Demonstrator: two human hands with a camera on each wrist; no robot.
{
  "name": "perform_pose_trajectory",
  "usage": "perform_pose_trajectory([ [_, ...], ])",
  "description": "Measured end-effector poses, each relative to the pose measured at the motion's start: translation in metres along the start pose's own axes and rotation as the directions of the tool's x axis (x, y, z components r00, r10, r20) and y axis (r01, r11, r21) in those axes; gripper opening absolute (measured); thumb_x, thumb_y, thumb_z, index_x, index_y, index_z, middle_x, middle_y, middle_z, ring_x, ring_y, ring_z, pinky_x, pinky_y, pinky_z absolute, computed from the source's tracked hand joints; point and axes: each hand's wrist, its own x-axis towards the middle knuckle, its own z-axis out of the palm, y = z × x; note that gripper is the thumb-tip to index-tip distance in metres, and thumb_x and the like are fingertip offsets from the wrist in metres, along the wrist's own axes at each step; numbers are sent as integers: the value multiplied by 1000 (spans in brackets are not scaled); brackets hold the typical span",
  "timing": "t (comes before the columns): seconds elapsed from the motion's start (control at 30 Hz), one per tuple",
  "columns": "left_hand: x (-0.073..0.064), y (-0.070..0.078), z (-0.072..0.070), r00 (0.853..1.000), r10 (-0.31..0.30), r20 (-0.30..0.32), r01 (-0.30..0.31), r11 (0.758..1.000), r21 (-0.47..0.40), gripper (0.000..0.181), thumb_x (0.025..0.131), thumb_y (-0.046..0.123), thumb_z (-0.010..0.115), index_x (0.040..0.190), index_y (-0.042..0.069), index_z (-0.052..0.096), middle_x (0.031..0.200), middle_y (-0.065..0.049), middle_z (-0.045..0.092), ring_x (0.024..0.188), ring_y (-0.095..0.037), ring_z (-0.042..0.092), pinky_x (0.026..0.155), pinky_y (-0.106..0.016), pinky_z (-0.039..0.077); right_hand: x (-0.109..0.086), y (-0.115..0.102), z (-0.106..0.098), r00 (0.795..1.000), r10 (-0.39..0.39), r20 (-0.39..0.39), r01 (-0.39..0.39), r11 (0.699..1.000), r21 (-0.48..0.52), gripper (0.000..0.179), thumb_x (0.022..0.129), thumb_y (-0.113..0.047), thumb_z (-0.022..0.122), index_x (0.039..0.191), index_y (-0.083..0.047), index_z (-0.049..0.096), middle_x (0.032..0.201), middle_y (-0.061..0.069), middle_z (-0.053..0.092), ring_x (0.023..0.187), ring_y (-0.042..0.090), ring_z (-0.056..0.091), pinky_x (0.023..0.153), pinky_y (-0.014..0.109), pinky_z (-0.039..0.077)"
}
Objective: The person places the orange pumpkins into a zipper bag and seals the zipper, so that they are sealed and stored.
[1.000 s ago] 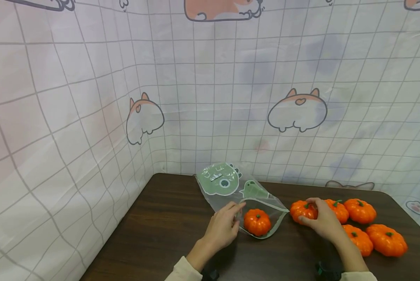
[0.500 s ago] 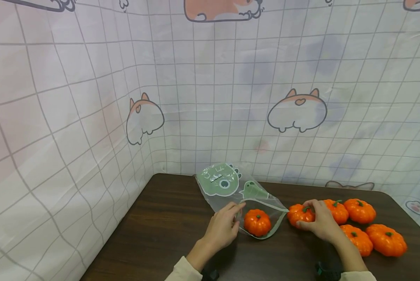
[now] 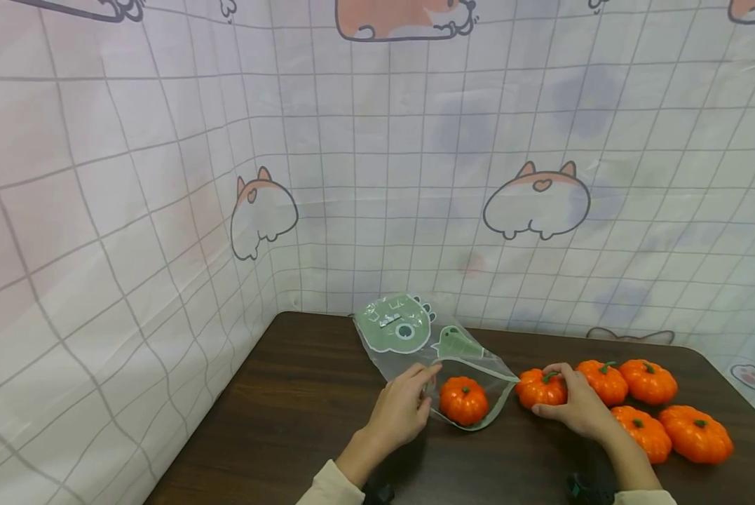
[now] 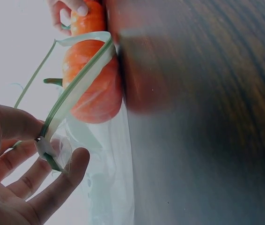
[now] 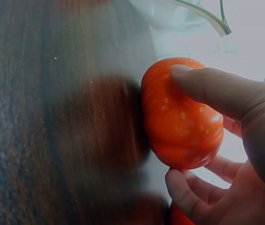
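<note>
A clear zip bag [image 3: 395,330] with green cartoon prints lies on the table, its mouth spread toward me. One small orange pumpkin [image 3: 463,401] sits inside the mouth. My left hand [image 3: 397,407] pinches the left corner of the bag's green-edged opening [image 4: 74,89], thumb on one side and fingers behind. Just right of the bag, my right hand [image 3: 575,403] grips a second pumpkin [image 3: 535,390]; the thumb lies across it and the fingers curl behind it in the right wrist view. That pumpkin [image 5: 181,122] is close to the bag's right corner.
Several more pumpkins [image 3: 695,433] are grouped on the right of the dark wooden table [image 3: 289,400], partly behind my right hand and forearm. White checked cloth [image 3: 402,210] with cartoon dogs hangs along the back and left side.
My right hand has shifted slightly left and toward me with its pumpkin, away from the group and up to the bag's corner. The left hand keeps its hold on the bag.
</note>
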Motion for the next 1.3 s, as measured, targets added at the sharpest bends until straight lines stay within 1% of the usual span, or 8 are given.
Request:
perform_pose_trajectory([
  [0.23,0,0,0,1000,7,-3,-7,1000,17,58,82,-2,72,137,13,65,99,4,65,66,-1,45,58,-13,36,-2,-2,-2,1000,-11,-5,11,1000,-5,72,83,-35,84,133,-2,45,127,32,51,104,35,58,84,49,51],
  [0.47,0,1,-1,1000,15,-6,-15,1000,20,57,81,-1,74,136,13,65,99,3,66,65,-3,43,58,-13,36,-3,-1,-5,1000,-23,-16,23,1000,-15,72,82,-35,85,133,-2,47,129,33,52,106,37,60,83,50,51],
  [0.67,0,0,0,1000,13,-8,-12,1000,10,58,81,-1,74,137,14,65,98,4,65,66,-2,45,59,-13,37,-4,-4,-12,999,-35,-28,36,999,22,74,83,-35,85,135,-1,45,129,30,53,105,34,61,83,46,52],
  [0.8,-1,0,0,1000,8,-7,-8,1000,3,59,81,-2,74,137,14,65,99,4,66,68,-1,48,60,-12,39,-5,-11,-18,999,-32,-28,34,998,54,74,84,-34,83,137,-1,43,129,29,53,103,32,62,80,42,53],
  [0.93,-1,-1,0,1000,7,-7,-7,1000,-2,60,81,-3,73,137,14,65,100,5,66,69,0,49,60,-12,40,-6,-17,-25,998,-51,-42,54,996,73,74,86,-31,82,139,-1,41,130,31,48,101,32,61,76,37,54],
  [1.07,-1,-1,-1,1000,5,-8,-5,1000,-8,60,81,-2,73,138,14,64,101,5,66,71,0,51,61,-12,41,-9,-29,-32,995,-74,-63,79,994,81,73,86,-31,82,139,-2,40,132,28,45,98,29,60,71,29,53],
  [1.13,-1,-1,-1,1000,5,-9,-5,1000,-10,60,81,-2,74,138,14,64,102,5,67,72,0,53,62,-12,42,-12,-38,-37,994,-81,-71,87,992,96,74,87,-32,82,140,-3,40,134,27,44,97,28,60,70,28,53],
  [1.3,-1,0,-1,1000,5,-15,-6,1000,-18,60,81,-1,74,138,15,64,104,5,68,74,0,55,64,-12,43,-18,-59,-46,990,-111,-85,121,985,124,72,88,-32,81,142,-6,40,141,25,41,106,36,60,69,29,55],
])
